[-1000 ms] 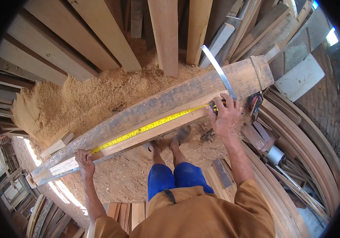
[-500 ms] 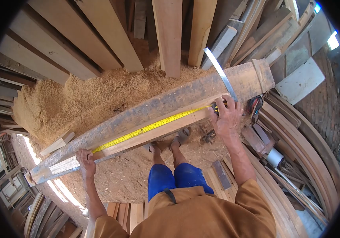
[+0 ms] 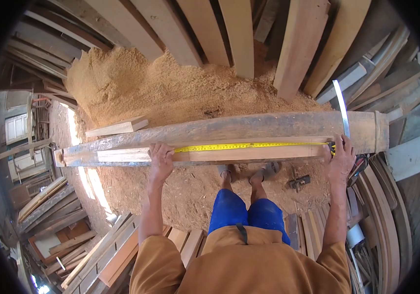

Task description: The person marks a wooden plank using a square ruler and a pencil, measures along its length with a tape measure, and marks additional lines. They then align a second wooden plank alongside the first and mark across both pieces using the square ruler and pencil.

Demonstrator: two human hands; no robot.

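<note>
A yellow tape measure blade (image 3: 249,146) is stretched along a long, pale wooden plank (image 3: 264,155). My left hand (image 3: 161,160) is closed over the blade's left end, fingers pressed down on the plank. The hook at the tip is hidden under them. At the other end my right hand (image 3: 340,161) grips the dark tape measure case (image 3: 331,147), mostly covered by the fingers. The plank lies on a thick, worn timber beam (image 3: 249,123). A thin, bright metal strip (image 3: 341,105) crosses the beam just beyond my right hand.
Sawdust (image 3: 171,90) is heaped behind the beam, below several upright boards (image 3: 300,46). A short wood block (image 3: 117,126) sits by the beam's left part. Curved timbers (image 3: 381,220) are stacked at right, more boards (image 3: 117,252) at lower left. A dark tool (image 3: 299,182) lies near my feet.
The view has turned, so the beam, slanted before, now runs nearly level and sits further right. Both hands keep their hold, with the blade still stretched between them.
</note>
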